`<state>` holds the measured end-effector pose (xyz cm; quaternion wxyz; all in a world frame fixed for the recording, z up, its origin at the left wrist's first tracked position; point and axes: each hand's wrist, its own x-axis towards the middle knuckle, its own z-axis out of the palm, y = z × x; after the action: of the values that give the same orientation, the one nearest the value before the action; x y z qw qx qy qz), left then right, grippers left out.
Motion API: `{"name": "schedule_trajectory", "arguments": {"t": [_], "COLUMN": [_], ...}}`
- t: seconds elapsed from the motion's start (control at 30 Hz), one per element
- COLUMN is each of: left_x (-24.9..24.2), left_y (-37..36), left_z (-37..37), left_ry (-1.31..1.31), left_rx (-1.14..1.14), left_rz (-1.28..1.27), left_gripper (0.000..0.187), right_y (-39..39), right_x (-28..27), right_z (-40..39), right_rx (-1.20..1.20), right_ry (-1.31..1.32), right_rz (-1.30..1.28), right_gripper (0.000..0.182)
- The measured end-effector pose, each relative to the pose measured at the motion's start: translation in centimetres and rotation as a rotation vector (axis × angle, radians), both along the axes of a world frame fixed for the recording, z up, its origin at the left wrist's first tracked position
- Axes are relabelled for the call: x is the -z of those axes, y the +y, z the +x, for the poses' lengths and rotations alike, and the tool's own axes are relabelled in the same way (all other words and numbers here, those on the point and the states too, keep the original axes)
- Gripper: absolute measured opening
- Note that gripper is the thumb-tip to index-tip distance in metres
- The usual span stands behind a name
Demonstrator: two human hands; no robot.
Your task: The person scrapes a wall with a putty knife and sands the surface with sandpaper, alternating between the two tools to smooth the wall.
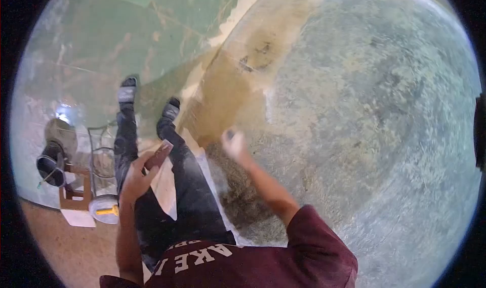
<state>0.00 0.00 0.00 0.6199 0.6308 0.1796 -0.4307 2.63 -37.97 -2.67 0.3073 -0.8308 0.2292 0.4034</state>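
Note:
My left hand (pixel 135 179) is closed around a flat, reddish-brown rectangular piece (pixel 159 155) with a pale far edge, held over my legs. My right hand (pixel 234 147) is blurred and curled like a fist at the brown, damp-looking patch (pixel 221 108). Something small and dark shows at its top; I cannot tell what it is. Beyond that patch, to the right, spreads a rough, mottled grey-green surface (pixel 349 105). Under my right forearm the surface is darker.
At the left stand a black bucket (pixel 49 170), a metal wire frame (pixel 91 154) and a brown open box (pixel 76 202). A round pale lid or tub (pixel 97 205) carries a yellow-handled tool (pixel 107 211). My legs (pixel 190 181) stretch across a green floor (pixel 101 50).

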Motion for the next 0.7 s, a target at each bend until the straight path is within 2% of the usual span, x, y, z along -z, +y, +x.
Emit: {"name": "schedule_trajectory", "arguments": {"t": [0.03,0.07,0.1,0.13,0.17,0.2,0.27,0.33,0.4,0.5,0.53,0.57,0.63,0.67,0.7], "left_x": [-1.1,-0.9,-6.1,-9.5,-12.3,-15.1,-17.5,-19.9,-21.6,-24.8,-25.9,-28.6,-36.8,-41.6,-42.3], "left_y": [0.3,0.3,2.0,2.2,2.5,3.1,4.3,5.4,6.3,7.1,7.7,8.4,9.1,9.3,10.1], "left_z": [0.2,-0.8,2.3,2.4,2.5,2.7,2.4,3.5,5.3,8.9,10.0,11.2,14.3,14.5,14.1], "left_ry": [0.061,0.162,0.046,-0.035,-0.131,-0.102,-0.118,-0.194,-0.272,-0.426,-0.521,-0.544,-0.912,-1.011,-1.009], "left_rx": [-0.041,-0.180,-0.106,-0.120,-0.134,-0.115,-0.142,-0.100,-0.092,0.003,0.072,0.095,0.349,0.268,0.290], "left_rz": [-0.020,-0.125,-0.089,-0.035,0.025,0.063,0.089,0.096,0.065,0.054,0.143,0.155,0.257,0.285,0.297], "left_gripper": [0.037,0.035,0.034,0.034,0.034,0.035,0.039,0.041,0.045,0.046,0.041,0.041,0.034,0.026,0.026], "right_y": [2.5,3.8,6.5,7.6,9.3,10.5,10.1,7.4,5.2,2.1,1.3,1.1,0.7,1.1,1.9], "right_x": [-1.6,-2.7,-6.7,-9.8,-13.8,-18.3,-22.1,-22.3,-22.9,-23.4,-23.1,-24.5,-26.8,-27.4,-27.6], "right_z": [-2.2,-3.7,-3.2,-4.7,-4.4,-3.9,-5.0,-7.8,-9.3,-11.1,-12.4,-13.4,-13.2,-13.6,-15.1], "right_rx": [-0.116,-0.347,-0.275,-0.140,-0.087,-0.033,0.055,0.005,0.177,0.201,0.221,0.292,0.378,0.459,0.538], "right_ry": [-0.005,-0.029,-0.147,-0.274,-0.276,-0.269,-0.394,-0.376,-0.405,-0.337,-0.318,-0.318,-0.342,-0.388,-0.417], "right_rz": [-0.138,-0.084,-0.097,-0.036,-0.093,-0.143,-0.110,-0.279,-0.190,-0.318,-0.387,-0.400,-0.403,-0.478,-0.553], "right_gripper": [0.018,0.017,0.018,0.018,0.020,0.022,0.025,0.032,0.041,0.049,0.050,0.050,0.050,0.044,0.039]}}
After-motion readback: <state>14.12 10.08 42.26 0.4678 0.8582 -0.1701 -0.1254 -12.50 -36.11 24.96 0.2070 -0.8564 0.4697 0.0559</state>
